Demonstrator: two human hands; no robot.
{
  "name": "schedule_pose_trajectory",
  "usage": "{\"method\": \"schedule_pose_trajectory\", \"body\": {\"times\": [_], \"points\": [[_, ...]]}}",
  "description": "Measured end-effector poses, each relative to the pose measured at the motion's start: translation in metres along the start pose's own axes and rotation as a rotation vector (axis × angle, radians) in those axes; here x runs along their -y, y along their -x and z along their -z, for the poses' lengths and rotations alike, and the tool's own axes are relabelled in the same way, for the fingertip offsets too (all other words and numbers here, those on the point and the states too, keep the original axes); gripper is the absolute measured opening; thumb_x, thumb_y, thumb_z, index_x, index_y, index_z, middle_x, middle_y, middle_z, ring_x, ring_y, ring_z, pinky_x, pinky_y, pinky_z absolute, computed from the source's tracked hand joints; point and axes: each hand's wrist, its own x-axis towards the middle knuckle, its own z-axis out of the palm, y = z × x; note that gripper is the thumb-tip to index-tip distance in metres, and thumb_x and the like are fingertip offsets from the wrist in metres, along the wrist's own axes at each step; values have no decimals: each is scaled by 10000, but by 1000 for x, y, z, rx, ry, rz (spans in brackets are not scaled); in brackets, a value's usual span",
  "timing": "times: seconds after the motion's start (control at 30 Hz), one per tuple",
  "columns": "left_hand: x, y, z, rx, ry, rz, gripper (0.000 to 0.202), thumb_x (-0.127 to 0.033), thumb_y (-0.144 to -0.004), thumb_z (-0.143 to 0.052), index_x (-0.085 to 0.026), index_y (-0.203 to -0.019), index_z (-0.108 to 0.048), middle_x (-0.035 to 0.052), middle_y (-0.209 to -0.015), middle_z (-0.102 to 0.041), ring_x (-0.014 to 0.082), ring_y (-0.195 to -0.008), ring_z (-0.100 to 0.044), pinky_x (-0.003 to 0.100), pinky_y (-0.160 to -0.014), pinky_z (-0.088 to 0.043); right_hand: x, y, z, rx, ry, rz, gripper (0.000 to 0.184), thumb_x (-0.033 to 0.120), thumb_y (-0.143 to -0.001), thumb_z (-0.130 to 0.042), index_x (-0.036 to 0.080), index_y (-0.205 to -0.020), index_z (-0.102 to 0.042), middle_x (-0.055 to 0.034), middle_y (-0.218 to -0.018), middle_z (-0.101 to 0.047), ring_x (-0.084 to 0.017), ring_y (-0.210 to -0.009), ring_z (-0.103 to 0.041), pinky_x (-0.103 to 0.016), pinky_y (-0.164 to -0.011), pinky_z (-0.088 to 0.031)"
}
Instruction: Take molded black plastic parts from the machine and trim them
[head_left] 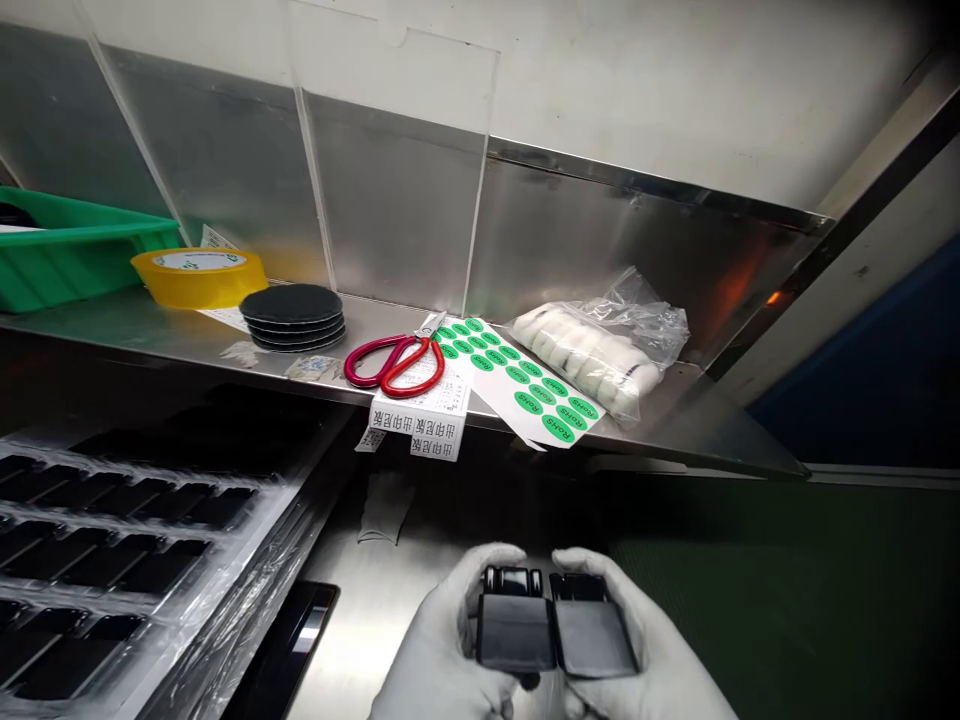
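Two gloved hands meet at the bottom centre of the view, each holding a small black plastic part side by side above a steel table [375, 600]. The left hand [439, 650] has its grip closed around the left black part [516, 628], thumb and fingers curled over its edges. The right hand [645, 660] has its grip closed likewise on the right black part [595, 632]. The two parts touch along their inner edges. They look light, stiff and glossy, so probably slippery against the white gloves; the flat faces may mark easily, and the edges and the ribbed upper ends seem the safest places to hold.

Going left to right elsewhere: stacked clear trays [112, 540] with dark pockets fill the lower left, wrapped in film. On the shelf [712, 420] above sit a green bin [67, 255], a yellow tape roll [199, 275], a stack of black discs [292, 315], red-handled scissors [394, 362] lying on printed paper labels [424, 420], a sheet of green stickers [525, 385] that overhangs the shelf edge, and a clear bag of white rolls [592, 350]. Shiny metal panels back the shelf. A dark green mat [787, 600] covers the table on the right.
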Motion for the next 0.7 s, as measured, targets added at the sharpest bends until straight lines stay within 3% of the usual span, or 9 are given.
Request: {"method": "schedule_pose_trajectory", "body": {"times": [0.1, 0.23, 0.33, 0.43, 0.53, 0.7], "points": [[15, 0, 0, -8, -38, 17, 667, -70, -606, -666, -265, -1204, -443, -10, -904, -609, 146, -721, -632, 188, -530, -457, -13, 2, -1, -26, 44, -45, 827, 82, -543, -612, 186, -1303, -304, -6, -773, -647, -115, -536, -557, -234, -541, -440], [29, 14, -8, 55, 26, 85, 771, -128, -585, -802, -241, -1254, -437, 3, -867, -632, 119, -726, -596, 222, -679, -479, -46, 11, 8, -78, 35, 72, 856, 27, -468, -535, 184, -1286, -335, -42, -961, -629, -194, -921, -625, -296, -829, -465], [41, 28, -18, 134, 79, 159, 795, -332, -676, -793, -247, -1326, -344, 44, -978, -637, 114, -634, -587, 264, -671, -487, -68, 29, 21, -41, -51, 54, 862, 74, -515, -629, 164, -1314, -320, -60, -980, -620, -183, -860, -606, -334, -842, -423], [55, 35, -32, 171, 91, 185, 761, -485, -735, -724, -261, -1340, -320, 76, -1074, -624, 118, -639, -607, 262, -663, -497, -88, 52, 37, 63, -272, 75, 885, 108, -609, -678, 159, -1375, -239, -49, -892, -624, -151, -763, -580, -315, -769, -410], [68, 28, -51, 217, 11, 200, 833, -500, -670, -795, -272, -1325, -333, 65, -1025, -643, 124, -618, -611, 233, -576, -482, -107, 75, 55, 80, -445, 171, 919, 131, -652, -725, 162, -1404, -198, -47, -863, -617, -160, -749, -599, -306, -747, -436], [97, 6, -100, 317, -51, 281, 766, -441, -459, -950, -186, -1055, -541, 52, -832, -679, 174, -581, -625, 225, -476, -475, -137, 119, 87, -176, -515, 338, 774, 267, -710, -775, 178, -1350, -350, -51, -948, -596, -137, -742, -601, -276, -707, -497]]}}
